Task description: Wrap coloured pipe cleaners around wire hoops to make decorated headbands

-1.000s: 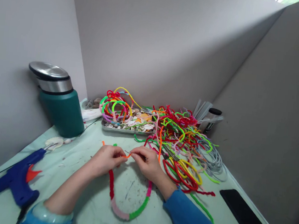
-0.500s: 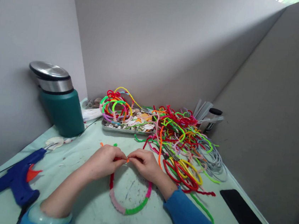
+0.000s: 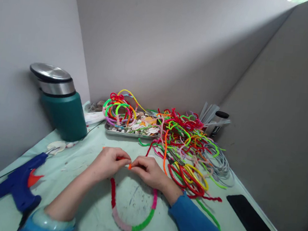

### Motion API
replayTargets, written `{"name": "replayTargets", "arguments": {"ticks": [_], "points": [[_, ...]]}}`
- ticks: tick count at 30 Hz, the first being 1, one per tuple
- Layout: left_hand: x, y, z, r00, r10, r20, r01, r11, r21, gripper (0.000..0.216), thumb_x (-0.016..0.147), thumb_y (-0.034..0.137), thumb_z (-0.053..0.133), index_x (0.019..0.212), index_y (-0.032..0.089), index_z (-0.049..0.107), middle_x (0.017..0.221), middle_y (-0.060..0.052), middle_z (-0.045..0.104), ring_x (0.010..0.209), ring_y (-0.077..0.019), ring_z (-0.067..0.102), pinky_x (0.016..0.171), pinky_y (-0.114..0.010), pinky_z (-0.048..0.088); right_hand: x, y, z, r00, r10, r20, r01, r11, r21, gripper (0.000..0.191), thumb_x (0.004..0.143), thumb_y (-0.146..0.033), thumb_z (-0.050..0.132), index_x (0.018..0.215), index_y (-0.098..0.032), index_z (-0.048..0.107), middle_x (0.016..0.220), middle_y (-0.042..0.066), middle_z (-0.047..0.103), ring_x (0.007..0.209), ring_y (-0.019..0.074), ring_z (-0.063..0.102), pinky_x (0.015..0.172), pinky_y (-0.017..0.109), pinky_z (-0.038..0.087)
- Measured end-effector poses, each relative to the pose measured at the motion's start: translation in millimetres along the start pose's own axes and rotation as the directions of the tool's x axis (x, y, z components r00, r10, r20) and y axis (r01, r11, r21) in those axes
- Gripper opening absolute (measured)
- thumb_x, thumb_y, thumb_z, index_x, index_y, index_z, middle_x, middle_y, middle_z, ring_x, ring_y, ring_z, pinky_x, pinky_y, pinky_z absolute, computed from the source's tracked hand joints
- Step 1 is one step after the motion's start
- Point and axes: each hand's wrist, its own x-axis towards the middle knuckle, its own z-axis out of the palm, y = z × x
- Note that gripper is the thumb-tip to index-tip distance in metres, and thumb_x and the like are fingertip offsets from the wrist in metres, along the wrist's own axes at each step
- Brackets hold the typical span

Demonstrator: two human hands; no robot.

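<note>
My left hand (image 3: 109,163) and my right hand (image 3: 148,170) meet fingertip to fingertip just above the table, both pinched on the top of a wrapped ring (image 3: 128,225). The ring's lower arc shows red, pale pink, green and bright pink sections. A short orange pipe cleaner end (image 3: 129,167) sticks out between my fingertips. The upper part of the ring is hidden under my fingers.
A heap of coloured pipe cleaners (image 3: 186,144) lies right of my hands. Behind them a metal tray (image 3: 130,133) holds shells and finished rings. A teal flask (image 3: 62,107) stands back left, a blue glue gun (image 3: 17,184) front left, a black slab (image 3: 252,225) front right.
My hands drew together until the fingertips touch, and the loose orange end between them has shortened to a small stub. The ring shifted slightly on the table.
</note>
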Motion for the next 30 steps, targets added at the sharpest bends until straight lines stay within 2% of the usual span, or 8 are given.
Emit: {"name": "replayTargets", "arguments": {"ticks": [5, 13, 21, 25, 30], "points": [[1, -3, 4, 0.997, -0.073, 0.023, 0.076, 0.982, -0.173, 0.023, 0.071, 0.032, 0.057, 0.073, 0.016, 0.072, 0.071, -0.003, 0.071, 0.069, -0.0185, 0.061, 0.064, -0.024, 0.044, -1, 0, 0, 0.999, 0.046, -0.013, -0.044, 0.994, 0.101, 0.007, 0.079, -0.016, 0.06, 0.079, -0.015, 0.067, 0.073, 0.001, 0.065, 0.067, 0.0113, 0.058, 0.061, 0.019, 0.042], [3, -7, 4, 0.985, -0.158, 0.068, 0.171, 0.935, -0.312, 0.028, 0.067, 0.038, 0.059, 0.072, 0.013, 0.072, 0.065, -0.003, 0.067, 0.06, -0.0155, 0.054, 0.057, -0.024, 0.04, 0, -2, 2, 0.992, 0.07, -0.104, -0.055, 0.988, 0.145, 0.006, 0.076, -0.019, 0.064, 0.076, -0.014, 0.068, 0.066, 0.001, 0.063, 0.058, 0.0102, 0.053, 0.054, 0.019, 0.039], [5, -14, 9, 0.972, -0.198, 0.126, 0.23, 0.91, -0.345, 0.036, 0.066, 0.043, 0.06, 0.075, 0.011, 0.073, 0.054, -0.001, 0.058, 0.049, -0.0109, 0.041, 0.047, -0.023, 0.028, -1, -3, 0, 0.989, 0.066, -0.13, -0.046, 0.988, 0.148, 0.01, 0.079, -0.023, 0.062, 0.077, -0.014, 0.066, 0.068, 0.002, 0.063, 0.06, 0.0108, 0.053, 0.055, 0.02, 0.04], [4, -15, 10, 0.958, -0.219, 0.182, 0.271, 0.9, -0.341, 0.036, 0.066, 0.042, 0.06, 0.078, 0.01, 0.073, 0.048, 0.002, 0.047, 0.046, -0.0089, 0.032, 0.045, -0.023, 0.022, -1, -2, -1, 0.988, 0.083, -0.132, -0.064, 0.988, 0.143, 0.013, 0.08, -0.027, 0.062, 0.081, -0.014, 0.064, 0.069, 0.002, 0.062, 0.06, 0.0113, 0.053, 0.055, 0.021, 0.04], [2, -8, 7, 0.965, -0.162, 0.207, 0.217, 0.934, -0.283, 0.034, 0.067, 0.043, 0.059, 0.067, 0.011, 0.07, 0.046, 0.005, 0.038, 0.048, -0.0086, 0.027, 0.046, -0.023, 0.019, 1, -3, -2, 0.988, 0.01, -0.157, 0.002, 0.997, 0.078, 0.011, 0.083, -0.021, 0.057, 0.086, -0.015, 0.065, 0.077, 0.004, 0.065, 0.069, 0.0129, 0.057, 0.063, 0.023, 0.043]]}}
